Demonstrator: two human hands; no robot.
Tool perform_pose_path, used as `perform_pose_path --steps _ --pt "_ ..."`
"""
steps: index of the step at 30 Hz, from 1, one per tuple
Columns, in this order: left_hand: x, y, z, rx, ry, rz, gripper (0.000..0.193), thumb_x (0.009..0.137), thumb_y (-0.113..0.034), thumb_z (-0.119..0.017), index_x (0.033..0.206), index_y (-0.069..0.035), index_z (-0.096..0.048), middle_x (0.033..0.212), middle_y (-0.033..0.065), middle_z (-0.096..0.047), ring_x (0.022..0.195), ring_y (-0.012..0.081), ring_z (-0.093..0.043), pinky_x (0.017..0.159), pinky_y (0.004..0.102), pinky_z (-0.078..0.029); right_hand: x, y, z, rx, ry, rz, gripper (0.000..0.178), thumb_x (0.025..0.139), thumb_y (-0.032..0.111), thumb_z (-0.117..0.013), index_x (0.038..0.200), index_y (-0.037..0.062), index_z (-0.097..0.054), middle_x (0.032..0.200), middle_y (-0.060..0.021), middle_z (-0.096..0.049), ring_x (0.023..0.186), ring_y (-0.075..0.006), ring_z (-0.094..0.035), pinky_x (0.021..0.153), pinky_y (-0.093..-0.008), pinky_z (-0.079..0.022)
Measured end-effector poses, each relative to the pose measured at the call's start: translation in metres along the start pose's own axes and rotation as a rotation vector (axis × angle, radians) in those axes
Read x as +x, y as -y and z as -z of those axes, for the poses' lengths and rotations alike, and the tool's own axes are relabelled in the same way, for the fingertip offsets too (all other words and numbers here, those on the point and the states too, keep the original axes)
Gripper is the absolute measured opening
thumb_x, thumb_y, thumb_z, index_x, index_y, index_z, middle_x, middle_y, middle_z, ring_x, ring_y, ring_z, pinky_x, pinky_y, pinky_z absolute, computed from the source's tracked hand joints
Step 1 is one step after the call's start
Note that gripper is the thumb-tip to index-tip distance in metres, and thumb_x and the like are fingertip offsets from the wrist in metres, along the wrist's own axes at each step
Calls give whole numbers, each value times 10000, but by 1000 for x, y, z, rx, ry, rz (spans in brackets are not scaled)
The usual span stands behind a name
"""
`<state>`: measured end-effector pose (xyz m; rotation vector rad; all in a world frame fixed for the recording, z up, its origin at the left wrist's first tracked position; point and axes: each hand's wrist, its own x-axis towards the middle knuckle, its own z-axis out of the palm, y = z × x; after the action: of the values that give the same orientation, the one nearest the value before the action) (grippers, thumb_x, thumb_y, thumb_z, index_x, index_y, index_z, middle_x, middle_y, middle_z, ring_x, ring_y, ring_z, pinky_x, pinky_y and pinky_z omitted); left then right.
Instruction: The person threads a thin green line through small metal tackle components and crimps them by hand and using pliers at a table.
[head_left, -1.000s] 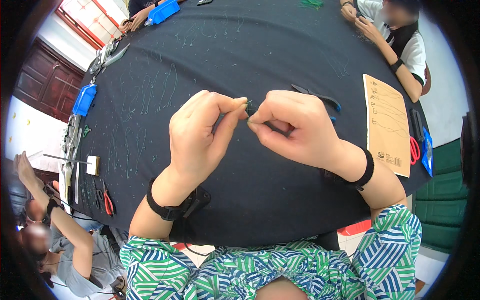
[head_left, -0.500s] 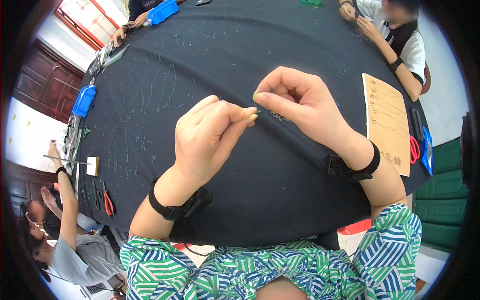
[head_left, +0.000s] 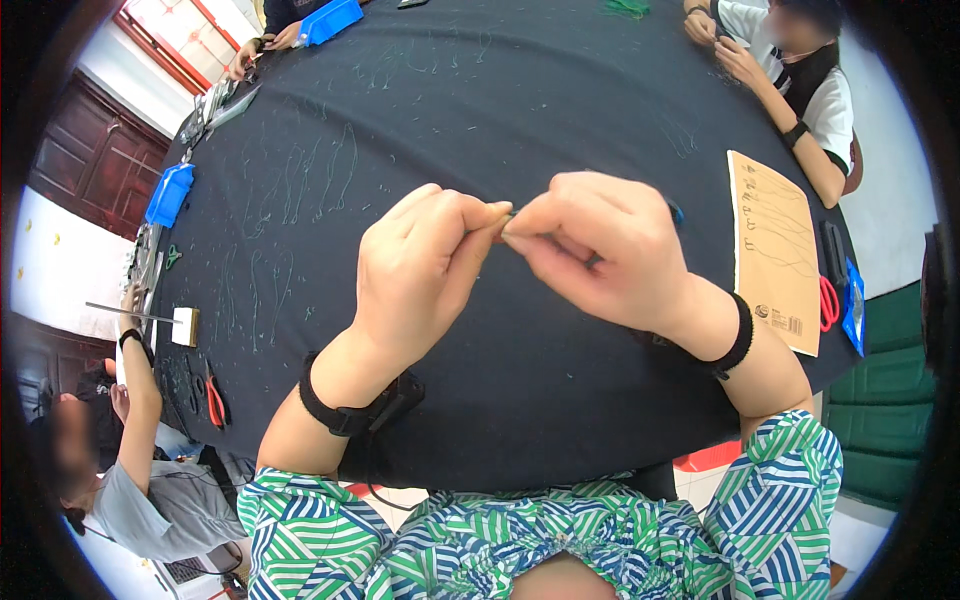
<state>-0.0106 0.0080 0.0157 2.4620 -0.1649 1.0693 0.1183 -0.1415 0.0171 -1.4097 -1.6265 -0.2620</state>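
L hand (head_left: 425, 265): frame centre, wrist bent, fingers pinched shut on my small dark piece (head_left: 508, 216).
R hand (head_left: 600, 250): centre-right, knuckles up, fingertips closed on same piece.
Piece: mid-frame, above black table (head_left: 420, 100).

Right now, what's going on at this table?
A person in a green and blue patterned top holds the left hand and right hand together above a round black table, fingertips pinching something thin between them, too small to identify. Both wrists wear black bands. A brown card and red-handled cutters lie at the right. Other people work around the table.
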Motion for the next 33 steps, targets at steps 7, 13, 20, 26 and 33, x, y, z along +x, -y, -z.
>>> perform_pose_path --steps 7,13,20,26,33 --pt "-6 0 -3 -55 38 4 140 756 3 -740 779 -27 -605 686 44 -632 601 193 -575 538 302 -452 5 -7 6 59 -21 -167 101 824 64 -701 906 41 -646 704 -41 -567 538 -86 -476 515 -245 -383" --pt "-5 0 -4 -45 40 -8 147 762 -8 -746 770 -29 -601 690 45 -637 604 191 -583 538 298 -456 0 -21 4 442 81 -529 137 898 152 -669 917 17 -657 663 54 -519 601 -5 -433 535 -202 -340" --pt "-9 2 -5 -182 -34 195 95 809 -2 -729 819 -24 -637 702 18 -661 626 103 -583 534 248 -432 -12 -25 -15 755 162 -610 127 951 146 -621 946 22 -593 757 59 -534 671 -3 -450 585 -184 -355" --pt "-5 4 0 -596 -131 451 61 910 -58 -667 949 -19 -641 860 19 -687 706 10 -542 596 174 -413 -8 -5 -12 312 187 -399 117 889 74 -640 829 23 -553 628 -26 -527 569 -102 -494 548 -259 -392" --pt "-5 8 3 -815 -218 629 112 980 -190 -590 1024 -97 -635 1012 -5 -634 829 32 -542 719 190 -419 -16 0 -17 199 407 -385 108 883 150 -608 849 55 -569 684 -158 -623 665 -360 -640 577 -412 -478"
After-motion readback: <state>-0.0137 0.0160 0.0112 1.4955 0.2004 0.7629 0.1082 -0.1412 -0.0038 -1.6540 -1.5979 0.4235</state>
